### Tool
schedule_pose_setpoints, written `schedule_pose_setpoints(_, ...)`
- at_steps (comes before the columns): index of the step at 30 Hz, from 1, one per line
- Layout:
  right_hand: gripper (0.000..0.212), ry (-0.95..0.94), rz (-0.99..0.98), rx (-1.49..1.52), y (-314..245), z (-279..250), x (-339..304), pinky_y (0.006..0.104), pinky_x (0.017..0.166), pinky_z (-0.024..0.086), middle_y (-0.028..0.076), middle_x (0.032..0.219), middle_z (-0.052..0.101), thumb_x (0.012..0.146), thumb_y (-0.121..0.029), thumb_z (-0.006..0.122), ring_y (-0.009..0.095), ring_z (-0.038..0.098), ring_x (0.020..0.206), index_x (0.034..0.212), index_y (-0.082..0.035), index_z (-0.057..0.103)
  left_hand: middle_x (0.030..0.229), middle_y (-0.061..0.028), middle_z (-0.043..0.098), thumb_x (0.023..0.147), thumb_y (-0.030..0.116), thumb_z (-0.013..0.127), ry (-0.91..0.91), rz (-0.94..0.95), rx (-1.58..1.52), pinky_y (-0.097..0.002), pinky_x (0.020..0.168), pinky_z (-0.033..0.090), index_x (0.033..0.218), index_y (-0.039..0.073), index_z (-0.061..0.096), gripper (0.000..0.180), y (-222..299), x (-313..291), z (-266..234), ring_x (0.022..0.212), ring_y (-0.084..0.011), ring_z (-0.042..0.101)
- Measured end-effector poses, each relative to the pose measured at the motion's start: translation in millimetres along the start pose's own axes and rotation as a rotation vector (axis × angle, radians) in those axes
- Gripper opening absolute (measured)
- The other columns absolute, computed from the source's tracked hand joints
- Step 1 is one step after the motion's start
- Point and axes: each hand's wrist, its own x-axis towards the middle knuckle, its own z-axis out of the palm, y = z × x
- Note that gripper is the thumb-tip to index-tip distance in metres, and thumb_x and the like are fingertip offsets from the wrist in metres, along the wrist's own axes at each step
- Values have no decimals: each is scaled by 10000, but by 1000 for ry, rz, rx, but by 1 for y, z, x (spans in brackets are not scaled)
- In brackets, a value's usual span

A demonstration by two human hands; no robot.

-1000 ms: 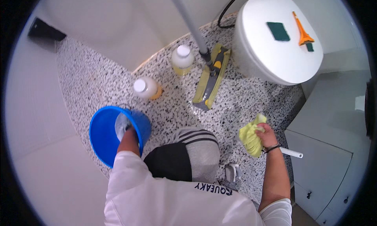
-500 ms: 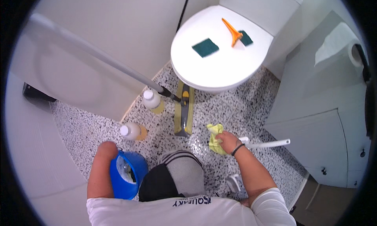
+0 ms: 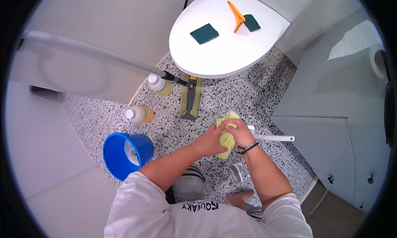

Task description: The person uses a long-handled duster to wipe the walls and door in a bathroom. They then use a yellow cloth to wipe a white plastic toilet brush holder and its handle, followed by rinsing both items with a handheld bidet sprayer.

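Observation:
A crumpled yellow-green cloth (image 3: 226,149) is bunched between both hands, just above the speckled floor. My left hand (image 3: 209,141) has come across to its left side, fingers and thumb closed round it. From the other side my right hand (image 3: 240,132) grips the cloth's upper part, a dark beaded bracelet on that wrist. Right beside the right hand lies a white long-handled brush (image 3: 273,137), its head partly hidden by the hand. A blue bucket (image 3: 106,153) with a whitish thing inside stands to the left of my left forearm.
A flat mop (image 3: 190,99) leans leftward on its long pole. Two white-capped bottles (image 3: 157,84) (image 3: 139,114) stand by the wall panel. On the toilet lid (image 3: 223,58) lie green scouring pads (image 3: 204,33) and an orange-handled tool (image 3: 236,16). A grey cabinet (image 3: 314,126) flanks the right; a white-grey holder (image 3: 239,172) sits near my foot.
My left hand has come out of the bucket and moved right to the cloth, which it now grips too. The cloth is gathered tighter. The view has shifted, so the surroundings sit higher.

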Motion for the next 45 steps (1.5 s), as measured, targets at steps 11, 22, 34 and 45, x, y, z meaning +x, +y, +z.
schedule_pose_setpoints(11, 608, 213, 300, -230, -36, 18, -126, 326, 682, 428, 100, 1148, 427, 767, -330, 550, 208, 462, 951, 1273, -125, 282, 966, -174, 520, 653, 148, 567, 163, -217, -160, -363, 786, 412, 1078, 67, 459, 446, 25, -97, -18, 906, -321, 506)
schedule_pose_setpoints(22, 417, 112, 477, -1018, -60, -13, -250, 307, 660, 438, 122, 899, 577, 726, -320, 565, 222, 551, 782, 1030, -37, 529, 1009, -203, 524, 648, 170, 590, 592, -385, -764, -326, 801, 405, 1128, -9, 404, 545, -26, -239, -141, 936, -294, 520)
schedule_pose_setpoints(34, 411, 86, 82, -1204, -249, 99, -212, 314, 773, 422, 176, 951, 564, 723, -303, 572, 269, 548, 872, 1007, -7, 541, 1039, -224, 511, 624, 228, 630, 892, -729, -299, -370, 793, 414, 1177, 29, 367, 645, -78, -281, -324, 956, -340, 506)
schedule_pose_setpoints(45, 437, 109, -473, -973, -435, 130, -40, 329, 784, 420, 189, 958, 561, 704, -277, 588, 270, 539, 901, 1025, 13, 525, 1025, -198, 535, 698, 340, 570, 324, -593, 91, -352, 836, 392, 1109, 12, 474, 534, -32, -275, -323, 966, -314, 508)
